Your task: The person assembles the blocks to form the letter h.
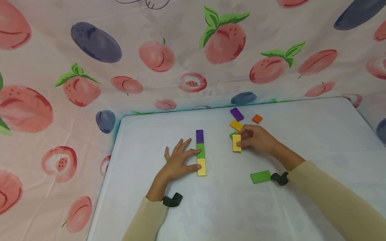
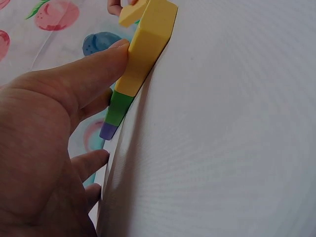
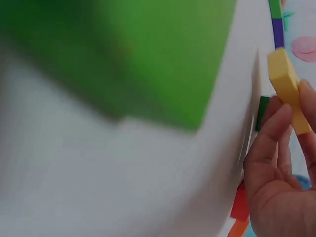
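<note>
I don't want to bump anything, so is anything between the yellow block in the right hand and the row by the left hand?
Nothing visible. Only bare white table shows between the yellow block in the right hand and the row of three blocks. The left hand touches that row from its other side.

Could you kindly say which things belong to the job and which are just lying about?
In use: block row, left hand touching it; yellow block, right hand holding it.

Apparently lying about: loose purple block; loose yellow block; orange block; far green block; near green block.
</note>
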Motion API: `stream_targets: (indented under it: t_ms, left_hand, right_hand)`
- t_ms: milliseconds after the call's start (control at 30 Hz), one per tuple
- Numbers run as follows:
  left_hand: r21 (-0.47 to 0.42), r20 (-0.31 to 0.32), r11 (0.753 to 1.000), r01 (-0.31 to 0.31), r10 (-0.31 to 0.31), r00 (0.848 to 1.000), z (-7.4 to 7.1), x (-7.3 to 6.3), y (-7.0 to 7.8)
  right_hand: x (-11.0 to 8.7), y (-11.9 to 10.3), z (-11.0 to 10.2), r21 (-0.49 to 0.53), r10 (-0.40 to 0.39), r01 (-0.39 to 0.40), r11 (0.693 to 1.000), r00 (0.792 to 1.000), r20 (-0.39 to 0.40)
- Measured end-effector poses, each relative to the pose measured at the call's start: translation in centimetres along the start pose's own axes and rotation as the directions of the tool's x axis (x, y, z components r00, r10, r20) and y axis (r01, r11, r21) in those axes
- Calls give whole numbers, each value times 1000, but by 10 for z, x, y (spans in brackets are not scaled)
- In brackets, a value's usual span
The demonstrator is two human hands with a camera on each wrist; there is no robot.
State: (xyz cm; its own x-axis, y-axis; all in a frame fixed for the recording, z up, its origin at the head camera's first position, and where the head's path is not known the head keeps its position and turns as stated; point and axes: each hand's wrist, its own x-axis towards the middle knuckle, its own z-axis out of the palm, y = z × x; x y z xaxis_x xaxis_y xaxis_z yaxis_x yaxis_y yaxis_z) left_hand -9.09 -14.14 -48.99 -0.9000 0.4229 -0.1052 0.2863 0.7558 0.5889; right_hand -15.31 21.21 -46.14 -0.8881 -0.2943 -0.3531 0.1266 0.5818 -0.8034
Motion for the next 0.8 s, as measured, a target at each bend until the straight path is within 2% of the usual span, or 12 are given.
stream_targets:
  t_ms: [133,233,567,800]
  left_hand:
    - [2,7,1000,4,-4,1000,0,0,0]
    - [1,13,1000,9,-9,1000,-1,0,0]
    - [9,21,1000,28,-28,999,0,2,0]
    - [14,25,999,33,-33,999,0,3,0]
  right_hand:
    - [3,-9,5,196,44,-48,979,999,25]
    - [6,-17,9,284,53,-61,957,998,35]
    - [30,-40,23,389,101,-86,917,995,-17]
    - [52,-55,38,486,149,-110,867,988,-43]
